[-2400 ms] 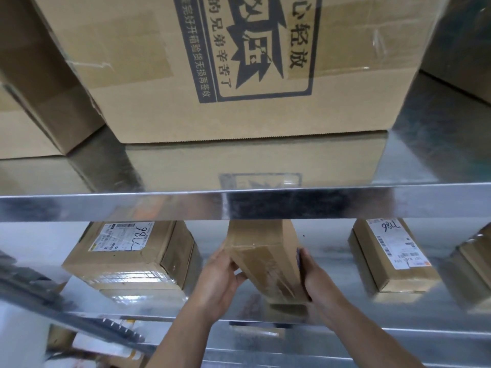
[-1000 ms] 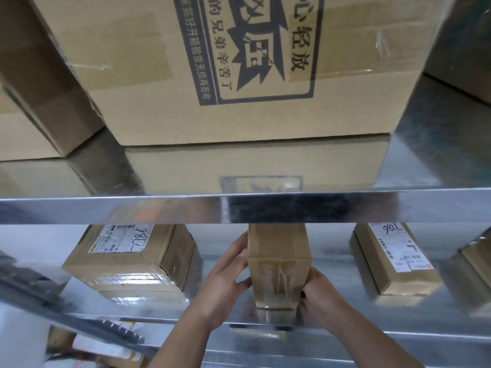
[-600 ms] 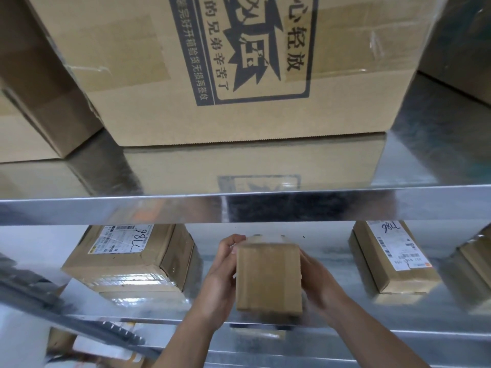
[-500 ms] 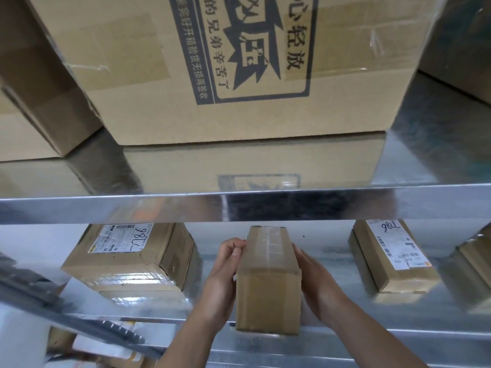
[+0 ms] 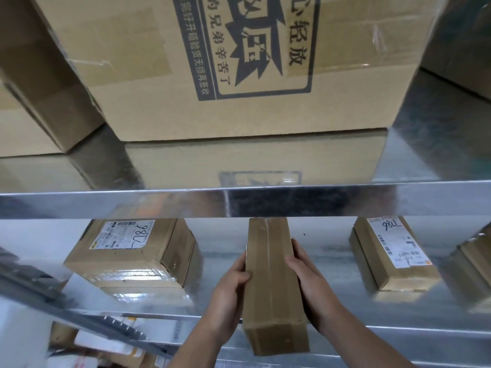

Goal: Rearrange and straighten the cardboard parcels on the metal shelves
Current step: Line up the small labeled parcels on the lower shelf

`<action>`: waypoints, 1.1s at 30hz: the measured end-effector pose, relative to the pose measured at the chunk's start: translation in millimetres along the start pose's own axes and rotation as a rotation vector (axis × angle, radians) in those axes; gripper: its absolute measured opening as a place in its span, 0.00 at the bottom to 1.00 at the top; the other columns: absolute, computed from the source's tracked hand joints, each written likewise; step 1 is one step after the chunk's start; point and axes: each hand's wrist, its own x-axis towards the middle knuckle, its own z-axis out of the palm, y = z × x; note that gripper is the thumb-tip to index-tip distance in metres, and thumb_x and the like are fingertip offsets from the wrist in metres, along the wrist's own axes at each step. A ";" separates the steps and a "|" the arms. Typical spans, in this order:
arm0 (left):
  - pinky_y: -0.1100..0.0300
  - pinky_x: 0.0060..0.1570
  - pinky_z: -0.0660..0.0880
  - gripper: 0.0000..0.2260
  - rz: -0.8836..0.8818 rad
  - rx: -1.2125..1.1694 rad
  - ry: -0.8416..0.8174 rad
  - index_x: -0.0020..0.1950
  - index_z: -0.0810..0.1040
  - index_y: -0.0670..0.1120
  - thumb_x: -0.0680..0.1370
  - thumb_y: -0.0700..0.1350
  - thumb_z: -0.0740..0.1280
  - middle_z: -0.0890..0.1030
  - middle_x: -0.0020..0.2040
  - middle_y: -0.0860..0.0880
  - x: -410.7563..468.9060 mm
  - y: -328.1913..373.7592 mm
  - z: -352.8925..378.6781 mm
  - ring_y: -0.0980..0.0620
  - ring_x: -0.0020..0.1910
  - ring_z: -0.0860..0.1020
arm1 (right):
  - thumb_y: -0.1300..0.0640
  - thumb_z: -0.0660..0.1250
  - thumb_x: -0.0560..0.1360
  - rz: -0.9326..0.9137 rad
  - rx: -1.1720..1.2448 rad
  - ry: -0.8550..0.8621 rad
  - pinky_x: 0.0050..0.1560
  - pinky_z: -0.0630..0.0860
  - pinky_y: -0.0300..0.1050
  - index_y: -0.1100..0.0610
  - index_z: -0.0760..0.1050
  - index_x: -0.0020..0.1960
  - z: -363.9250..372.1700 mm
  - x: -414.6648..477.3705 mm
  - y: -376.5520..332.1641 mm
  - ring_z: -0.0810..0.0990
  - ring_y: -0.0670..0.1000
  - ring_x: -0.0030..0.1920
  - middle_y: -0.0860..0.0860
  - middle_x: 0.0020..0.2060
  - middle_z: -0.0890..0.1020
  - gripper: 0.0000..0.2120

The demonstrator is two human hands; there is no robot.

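Left hand (image 5: 228,290) and right hand (image 5: 310,282) clasp the long sides of the narrow parcel (image 5: 273,282), which points straight back, its near end past the lower shelf (image 5: 372,317) lip.

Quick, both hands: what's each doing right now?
Left hand: holding the narrow parcel by its left side.
Right hand: holding the same parcel's right side.

The big carton (image 5: 239,62) at 12 o'clock is printed with 轻放 and 开箱验货无损再签收. Something like 7786 is scribbled, upside down, on the left label (image 5: 125,235) at 8 o'clock and the right label (image 5: 393,239) at 4.
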 end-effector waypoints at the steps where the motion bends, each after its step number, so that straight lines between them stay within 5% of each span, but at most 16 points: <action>1: 0.47 0.63 0.76 0.27 0.002 0.016 0.001 0.70 0.77 0.51 0.71 0.48 0.59 0.84 0.61 0.45 0.1 0.8 1.3 0.44 0.61 0.81 | 0.53 0.60 0.85 0.011 0.002 0.002 0.53 0.83 0.54 0.40 0.71 0.74 0.5 -1.2 0.8 0.86 0.54 0.56 0.50 0.58 0.86 0.19; 8: 0.42 0.71 0.70 0.23 -0.003 0.120 0.026 0.72 0.75 0.58 0.77 0.52 0.58 0.82 0.65 0.49 4.7 -0.8 0.3 0.46 0.67 0.78 | 0.55 0.55 0.86 0.043 0.061 0.010 0.46 0.83 0.53 0.39 0.76 0.63 1.1 -5.4 1.8 0.87 0.54 0.49 0.50 0.47 0.88 0.15; 16: 0.43 0.71 0.71 0.24 -0.011 0.147 0.067 0.72 0.75 0.58 0.76 0.49 0.59 0.81 0.66 0.51 10.8 -9.9 -5.2 0.48 0.67 0.78 | 0.53 0.55 0.86 0.032 -0.077 0.050 0.47 0.83 0.52 0.38 0.72 0.71 -1.8 -5.1 4.9 0.87 0.54 0.51 0.51 0.52 0.87 0.18; 24: 0.44 0.71 0.71 0.20 -0.016 0.166 0.081 0.72 0.75 0.59 0.82 0.46 0.58 0.82 0.65 0.52 13.5 -8.3 -3.0 0.49 0.66 0.79 | 0.54 0.54 0.86 0.029 -0.080 0.047 0.44 0.83 0.50 0.39 0.72 0.71 -2.6 -3.2 2.8 0.87 0.53 0.49 0.50 0.50 0.87 0.18; 29: 0.58 0.61 0.75 0.17 0.001 0.153 0.100 0.70 0.74 0.61 0.84 0.45 0.59 0.82 0.63 0.62 14.3 -5.1 0.8 0.61 0.61 0.80 | 0.57 0.53 0.86 0.052 -0.005 0.028 0.33 0.82 0.44 0.42 0.74 0.67 -8.0 -1.1 6.0 0.87 0.50 0.40 0.47 0.42 0.88 0.17; 33: 0.54 0.63 0.76 0.17 0.007 0.125 0.118 0.70 0.75 0.61 0.83 0.46 0.62 0.80 0.65 0.63 14.3 -4.2 -0.3 0.62 0.62 0.79 | 0.59 0.54 0.85 0.052 0.036 0.036 0.35 0.82 0.45 0.44 0.77 0.66 -9.8 0.3 6.5 0.86 0.53 0.45 0.49 0.43 0.88 0.18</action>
